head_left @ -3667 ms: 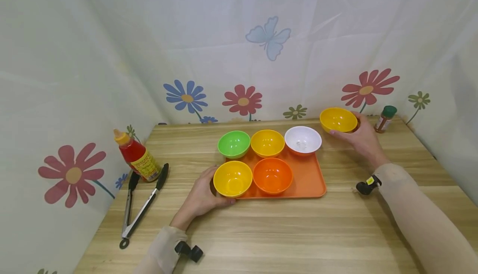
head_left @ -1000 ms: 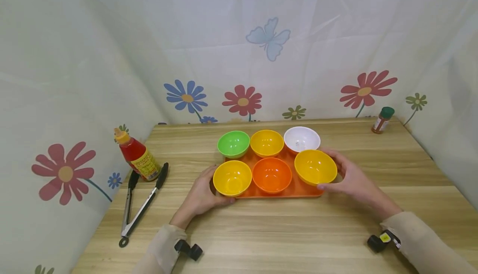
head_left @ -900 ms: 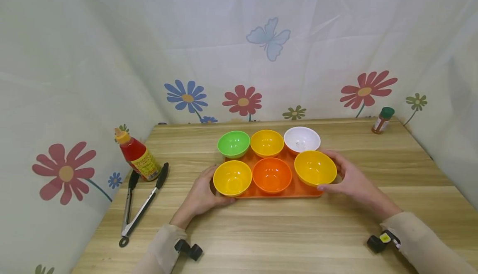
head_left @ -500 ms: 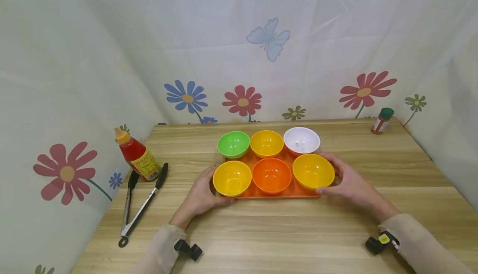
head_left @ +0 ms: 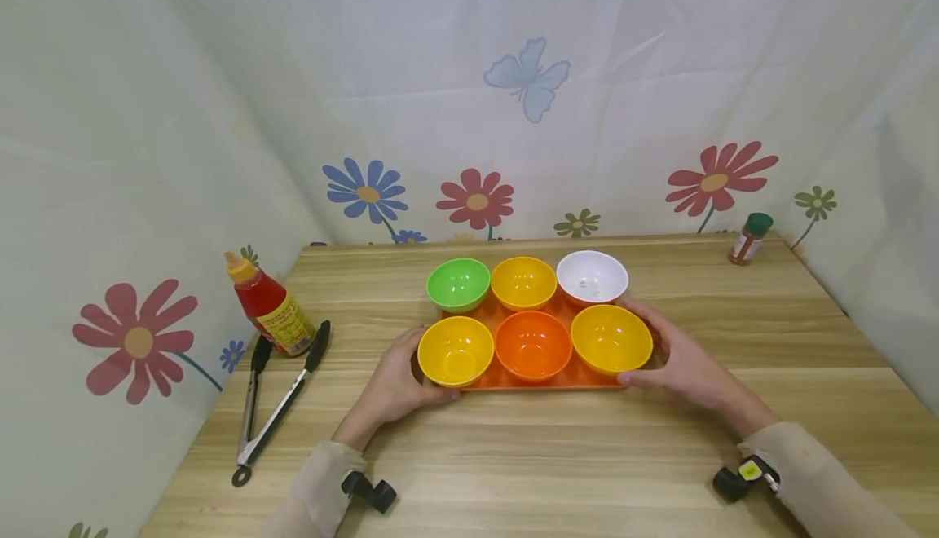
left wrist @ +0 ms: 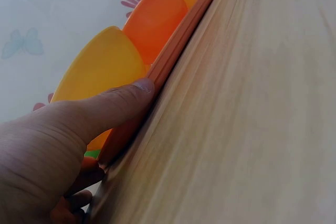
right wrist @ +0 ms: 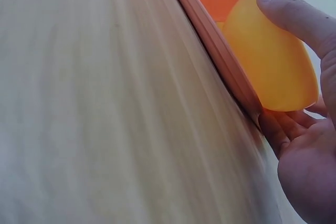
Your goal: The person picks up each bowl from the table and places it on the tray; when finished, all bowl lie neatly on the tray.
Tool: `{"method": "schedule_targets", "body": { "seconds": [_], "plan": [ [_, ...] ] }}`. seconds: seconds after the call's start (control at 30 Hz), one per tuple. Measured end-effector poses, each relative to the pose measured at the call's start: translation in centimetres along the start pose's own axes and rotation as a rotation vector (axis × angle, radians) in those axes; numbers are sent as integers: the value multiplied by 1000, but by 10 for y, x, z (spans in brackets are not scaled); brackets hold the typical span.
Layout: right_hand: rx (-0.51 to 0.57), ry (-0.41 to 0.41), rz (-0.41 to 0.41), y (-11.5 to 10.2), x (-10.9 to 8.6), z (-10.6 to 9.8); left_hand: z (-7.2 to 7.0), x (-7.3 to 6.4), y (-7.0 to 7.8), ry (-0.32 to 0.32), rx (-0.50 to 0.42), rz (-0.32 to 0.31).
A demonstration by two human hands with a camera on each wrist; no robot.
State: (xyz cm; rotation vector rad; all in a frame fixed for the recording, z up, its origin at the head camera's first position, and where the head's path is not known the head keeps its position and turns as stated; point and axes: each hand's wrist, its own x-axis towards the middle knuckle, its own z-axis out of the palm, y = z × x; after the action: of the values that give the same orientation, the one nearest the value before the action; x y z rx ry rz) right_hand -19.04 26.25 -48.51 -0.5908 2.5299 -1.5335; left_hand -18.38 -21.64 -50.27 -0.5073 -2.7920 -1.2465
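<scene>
A yellow bowl [head_left: 611, 339] sits at the near right of the orange tray [head_left: 543, 386]. My right hand [head_left: 685, 365] holds this bowl, its thumb on the bowl's side near the rim in the right wrist view and its other fingers low by the tray's end. At the tray's left end, my left hand [head_left: 394, 379] grips the tray, the thumb along its front edge. Next to that hand is another yellow bowl [head_left: 456, 350]. An orange bowl [head_left: 533, 346] stands between the two. Behind are a green bowl [head_left: 458, 285], a third yellow bowl [head_left: 524, 283] and a white-lined bowl [head_left: 592, 276].
On the left of the wooden table [head_left: 557, 465] stands a red sauce bottle [head_left: 275, 310] with a yellow cap, beside black-tipped tongs [head_left: 273, 420]. A small green-capped spice jar [head_left: 750, 239] is at the back right. A flowered curtain [head_left: 623, 138] hangs behind.
My right hand has brought the yellow bowl from the table's back right to the tray's near right, lowering it and shifting slightly left. My left hand has stayed in place.
</scene>
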Motion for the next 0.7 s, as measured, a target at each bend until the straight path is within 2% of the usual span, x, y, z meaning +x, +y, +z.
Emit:
{"method": "schedule_targets", "body": {
  "seconds": [0.17, 0.5, 0.7],
  "plan": [
    [58, -5, -25, 4, 0, 1, 0, 0, 0, 1, 0, -4],
    [77, -1, -51, 7, 0, 2, -1, 1, 0, -3, 4, 7],
    [97, -9, -53, 7, -1, 3, -1, -1, 0, -1, 24, 43]
  ]
}}
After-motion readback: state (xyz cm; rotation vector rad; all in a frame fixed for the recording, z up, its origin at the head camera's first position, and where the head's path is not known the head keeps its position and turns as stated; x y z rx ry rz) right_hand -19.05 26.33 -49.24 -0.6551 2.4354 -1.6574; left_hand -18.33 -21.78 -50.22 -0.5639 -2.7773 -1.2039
